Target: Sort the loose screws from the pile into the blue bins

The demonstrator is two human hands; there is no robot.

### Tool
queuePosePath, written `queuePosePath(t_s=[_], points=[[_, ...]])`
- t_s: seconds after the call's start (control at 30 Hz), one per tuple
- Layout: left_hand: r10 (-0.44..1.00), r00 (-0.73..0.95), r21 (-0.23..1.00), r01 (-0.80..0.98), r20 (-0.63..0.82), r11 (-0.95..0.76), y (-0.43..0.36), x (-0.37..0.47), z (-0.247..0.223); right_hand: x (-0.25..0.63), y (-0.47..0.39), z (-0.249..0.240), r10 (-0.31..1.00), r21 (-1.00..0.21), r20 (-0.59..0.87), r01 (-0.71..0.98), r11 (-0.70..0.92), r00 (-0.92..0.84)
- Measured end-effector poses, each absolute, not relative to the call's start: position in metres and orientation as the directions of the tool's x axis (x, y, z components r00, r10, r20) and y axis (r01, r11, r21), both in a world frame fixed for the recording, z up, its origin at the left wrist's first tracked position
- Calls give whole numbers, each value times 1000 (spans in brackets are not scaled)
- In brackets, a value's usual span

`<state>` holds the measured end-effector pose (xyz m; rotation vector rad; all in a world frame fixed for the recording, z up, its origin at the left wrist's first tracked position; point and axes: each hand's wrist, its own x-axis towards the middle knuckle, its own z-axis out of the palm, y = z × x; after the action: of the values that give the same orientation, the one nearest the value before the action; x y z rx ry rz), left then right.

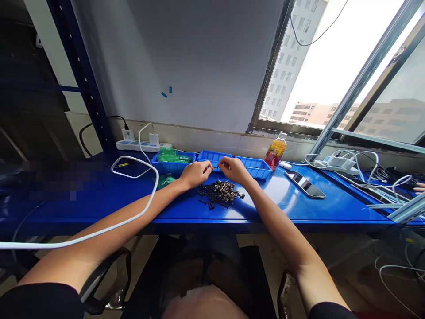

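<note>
My left hand [195, 174] is closed in a pinch above the blue table. Facing it, my right hand [234, 170] pinches too, its fingertips a short gap from the left ones. Whatever the fingers hold, if anything, is too small to make out. Just below and in front of both hands lies a pile of screws [222, 192], some black, others brassy and shiny. Behind the hands stand a middle blue bin [212, 153] and a right blue bin [257, 171]. Green plastic bags [169, 154] fill the left blue bin [168, 168], and more green plastic [163, 180] lies before it.
A drink bottle [276, 151] stands beside the right bin, with a phone [304, 184] to its right. A white cable [146, 212] loops across my left forearm. Power strips [131, 145] and tangled cables [368, 166] lie at both sides. Another person's hand [420, 187] shows at the right edge.
</note>
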<state>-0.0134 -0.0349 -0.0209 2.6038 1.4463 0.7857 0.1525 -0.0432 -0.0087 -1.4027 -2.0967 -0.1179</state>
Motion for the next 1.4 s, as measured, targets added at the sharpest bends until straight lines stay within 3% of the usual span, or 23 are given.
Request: queuePosePath(t_s=[0.13, 0.63, 1.17, 1.4], points=[[793, 431, 272, 776, 430, -569, -34, -13, -21, 152, -43, -10, 820, -255, 505, 862, 439, -268], [774, 363, 386, 708, 518, -591, -31, -13, -24, 152, -44, -11, 808, -278, 507, 830, 483, -300], [764, 368, 502, 590, 530, -632, -27, -13, -26, 151, -45, -10, 807, -332, 519, 805, 493, -280], [772, 389, 494, 604, 503, -626, -26, -13, -28, 152, -43, -9, 786, -348, 555, 783, 516, -271]])
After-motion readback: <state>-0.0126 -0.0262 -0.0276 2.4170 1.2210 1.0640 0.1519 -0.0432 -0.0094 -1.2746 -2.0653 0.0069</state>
